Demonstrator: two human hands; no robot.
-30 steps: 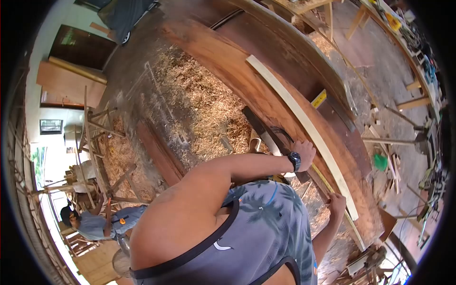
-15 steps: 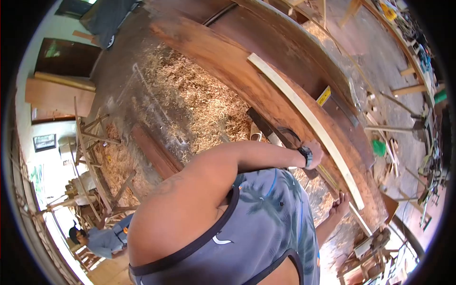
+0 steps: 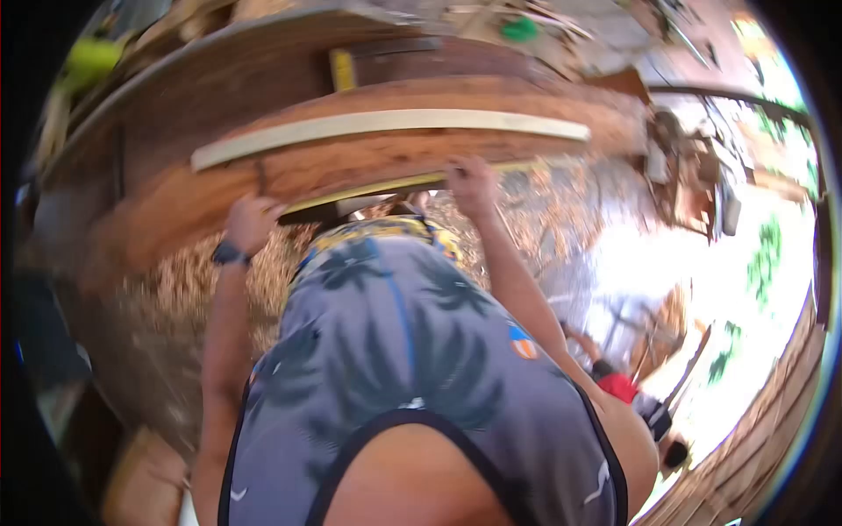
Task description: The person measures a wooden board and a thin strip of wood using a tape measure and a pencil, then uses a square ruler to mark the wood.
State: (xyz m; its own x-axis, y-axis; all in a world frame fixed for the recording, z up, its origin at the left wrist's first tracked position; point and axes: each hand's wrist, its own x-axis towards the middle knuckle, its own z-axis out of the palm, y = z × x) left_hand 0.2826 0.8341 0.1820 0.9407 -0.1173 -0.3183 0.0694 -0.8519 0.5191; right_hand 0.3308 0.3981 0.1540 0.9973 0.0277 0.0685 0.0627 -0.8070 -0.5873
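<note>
A narrow yellow strip that looks like a measuring tape (image 3: 373, 188) stretches along the near edge of a long reddish-brown plank (image 3: 491, 95). My left hand (image 3: 250, 223), with a dark watch at the wrist, is closed at the strip's left end. Further right, my right hand (image 3: 474, 186) pinches the strip, and some of it shows past the fingers. On the plank, beyond both hands, lies a long pale wooden strip (image 3: 395, 123). Motion blur hides the fingertips' detail.
Behind the plank lies a square with a yellow handle (image 3: 344, 70) and dark blade. Wood shavings (image 3: 189, 276) cover the floor near my legs. A green object (image 3: 519, 29) lies among scraps at the back. Another person in red (image 3: 618, 386) is at the lower right.
The view has swung round, so the plank now runs across in front of me. My left hand has moved farther from my right, with more of the yellow strip showing between them.
</note>
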